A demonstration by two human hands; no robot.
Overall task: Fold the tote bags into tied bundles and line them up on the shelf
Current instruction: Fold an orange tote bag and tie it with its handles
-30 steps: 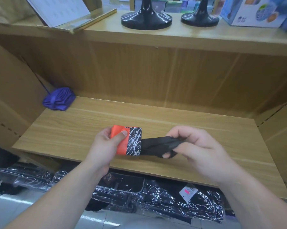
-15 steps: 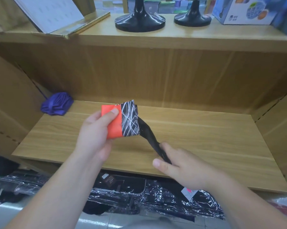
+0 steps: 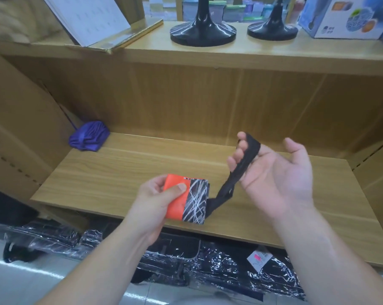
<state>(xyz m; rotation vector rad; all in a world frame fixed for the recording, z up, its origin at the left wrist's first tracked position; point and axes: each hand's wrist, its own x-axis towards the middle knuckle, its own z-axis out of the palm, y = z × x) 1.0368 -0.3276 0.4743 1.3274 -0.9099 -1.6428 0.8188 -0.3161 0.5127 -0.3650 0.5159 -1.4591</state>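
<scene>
Shelf (image 3: 120, 170) of pale wood, deep, open at the near edge. Folded tote bag (image 3: 187, 202) held just above that near edge, centre: a flat squarish packet, left half orange, right half black with white scribble lines. Left hand (image 3: 155, 201) pinches it, thumb clamped on the orange face, fingers curled behind. Black strap (image 3: 226, 187), narrow and twisted, leaves the packet's right edge and climbs rightward into the right hand (image 3: 276, 175). That hand is palm up, fingers curled round the strap, thumb spread well apart. Purple bundle (image 3: 89, 139), rounded and bunched, lies in the far left corner of the shelf.

Hard to read: the packet's back, behind the left fingers; the strap's end, lost behind the right fingers. Plastic-wrapped dark goods (image 3: 208, 267) sit below the shelf, partly covered by both forearms and the shelf edge.
</scene>
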